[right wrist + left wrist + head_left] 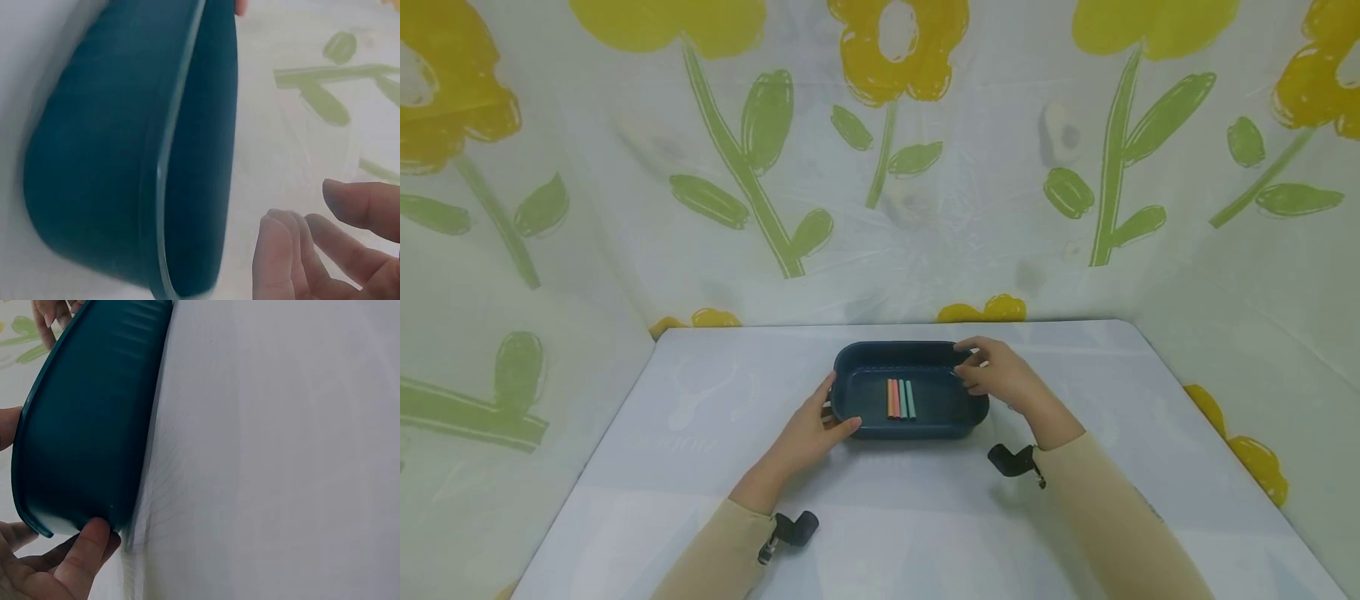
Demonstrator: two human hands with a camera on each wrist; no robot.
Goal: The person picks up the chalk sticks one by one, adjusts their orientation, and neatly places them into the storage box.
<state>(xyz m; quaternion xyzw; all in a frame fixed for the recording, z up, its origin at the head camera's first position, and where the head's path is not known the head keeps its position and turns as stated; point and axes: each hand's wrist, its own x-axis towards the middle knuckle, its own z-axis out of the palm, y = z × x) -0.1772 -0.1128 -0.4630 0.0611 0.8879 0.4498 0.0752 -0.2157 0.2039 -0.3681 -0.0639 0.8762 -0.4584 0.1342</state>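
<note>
A dark teal rectangular dish [865,396] with rounded corners sits on the white table. Several pastel chalk sticks [903,400] lie side by side on its bottom, in orange, pink and green tones. The left hand [805,433] grips the dish's left end, thumb at the near rim and fingers against the outer wall; the left wrist view shows those fingertips on the dish wall [81,437]. Over the dish's right end hovers the right hand [1000,375], fingers loosely bent, thumb apart from them. In the right wrist view this hand [340,250] holds nothing, beside the dish rim [161,187].
The white tabletop [895,533] extends around the dish on all sides. Behind and beside it hang pale curtains [985,208] printed with yellow flowers and green stems. A small black device [796,528] is strapped at the left cuff, and another black device [1011,460] at the right.
</note>
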